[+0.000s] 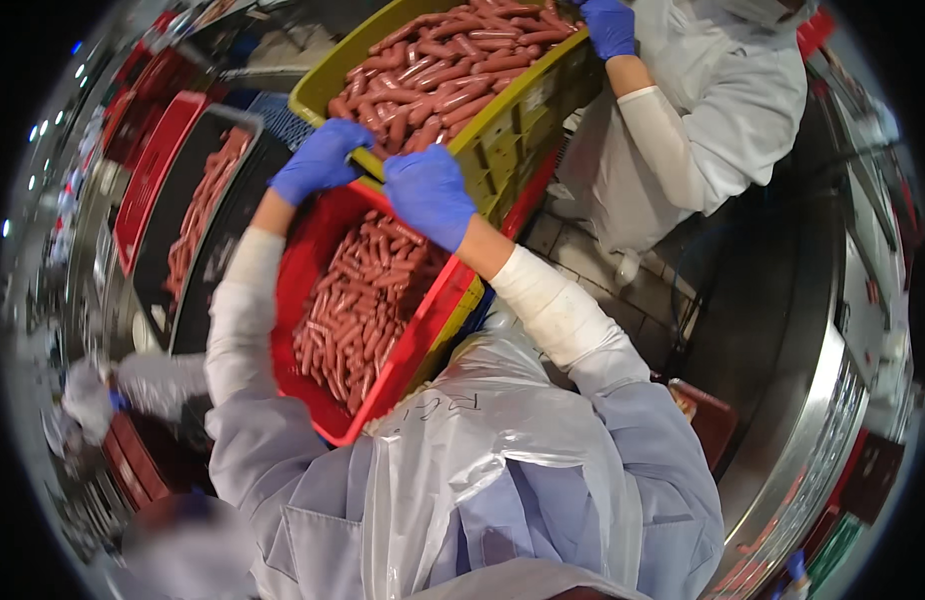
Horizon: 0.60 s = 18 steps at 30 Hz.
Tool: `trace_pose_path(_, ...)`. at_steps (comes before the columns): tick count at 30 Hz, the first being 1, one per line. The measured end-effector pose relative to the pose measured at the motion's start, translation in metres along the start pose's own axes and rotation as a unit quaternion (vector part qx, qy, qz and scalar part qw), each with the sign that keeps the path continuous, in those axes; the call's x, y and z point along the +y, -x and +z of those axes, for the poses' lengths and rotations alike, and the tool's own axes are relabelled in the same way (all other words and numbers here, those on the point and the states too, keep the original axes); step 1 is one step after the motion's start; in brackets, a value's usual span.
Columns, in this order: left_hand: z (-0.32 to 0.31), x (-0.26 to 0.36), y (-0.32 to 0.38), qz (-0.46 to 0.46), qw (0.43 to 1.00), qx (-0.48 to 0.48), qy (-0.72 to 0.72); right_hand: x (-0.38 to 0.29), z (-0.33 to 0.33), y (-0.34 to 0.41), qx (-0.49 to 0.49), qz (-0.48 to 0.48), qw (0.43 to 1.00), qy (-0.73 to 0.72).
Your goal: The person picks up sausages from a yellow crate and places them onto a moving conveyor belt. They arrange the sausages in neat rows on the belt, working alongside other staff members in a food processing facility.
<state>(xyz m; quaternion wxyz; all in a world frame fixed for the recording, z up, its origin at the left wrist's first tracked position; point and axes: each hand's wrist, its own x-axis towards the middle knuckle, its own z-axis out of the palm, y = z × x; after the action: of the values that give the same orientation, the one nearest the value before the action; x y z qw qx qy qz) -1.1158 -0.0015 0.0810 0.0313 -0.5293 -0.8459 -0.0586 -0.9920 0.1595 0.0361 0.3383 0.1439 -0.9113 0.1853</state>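
My left hand (pixel 324 160), in a blue glove, is closed around the near rim of a yellow plastic crate (pixel 500 150). My right hand (pixel 431 193), gloved alike, grips the same end a little to the right. Sausages (pixel 440 71) fill that crate in a heap. Directly below and nearer my body is a red plastic crate (pixel 286 300), with more sausages (pixel 357 300) inside. The yellow crate's near end is over the far part of the red one. A co-worker's blue-gloved hand (pixel 611 28) is at the yellow crate's far right rim.
The co-worker (pixel 702 97) stands at the upper right, above a tiled floor (pixel 627 304). On the left, sausages (pixel 207 210) lie along a dark trough beside another red crate (pixel 159 180). Metal-edged equipment (pixel 819 390) curves along the right. Another person (pixel 185 544) is at the lower left.
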Motion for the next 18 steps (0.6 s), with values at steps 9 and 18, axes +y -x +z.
trace_pose_path(9,-0.001,-0.092,-0.088,0.139,0.947,-0.277,-0.088,0.003,-0.014,-0.013,-0.003,0.047,0.999,0.022)
trace_pose_path(18,-0.082,0.011,-0.103,0.247,0.863,-0.441,0.012,-0.029,-0.072,0.026,-0.092,0.147,0.985,0.004)
